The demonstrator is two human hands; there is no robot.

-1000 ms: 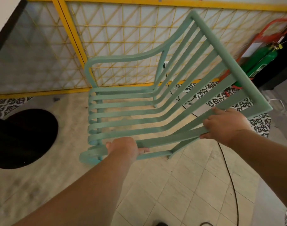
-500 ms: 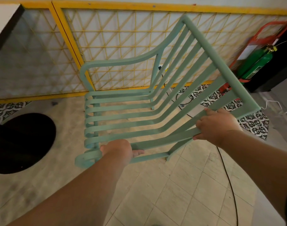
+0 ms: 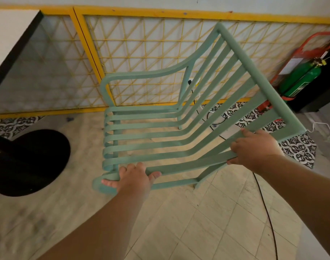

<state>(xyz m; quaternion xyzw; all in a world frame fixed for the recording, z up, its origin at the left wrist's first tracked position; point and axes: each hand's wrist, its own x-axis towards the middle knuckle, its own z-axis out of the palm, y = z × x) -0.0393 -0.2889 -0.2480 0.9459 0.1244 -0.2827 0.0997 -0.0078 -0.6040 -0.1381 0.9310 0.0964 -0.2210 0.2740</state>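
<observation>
right fingers (image 3: 237, 145) part-hidden behind chair (image 3: 188, 165), cable (image 3: 266, 209) cropped

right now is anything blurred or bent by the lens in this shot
Head view: the green slatted chair, left hand and right hand look sharp; the floor at lower left is smeared; the yellow fence rail bows from wide-angle distortion; light is dim and warm, no glare.

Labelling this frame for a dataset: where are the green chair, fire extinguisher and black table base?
green chair (image 3: 258, 76), head view, backrest top rail.
fire extinguisher (image 3: 301, 79), head view, green cylinder body.
black table base (image 3: 34, 166), head view, round floor disc.
</observation>
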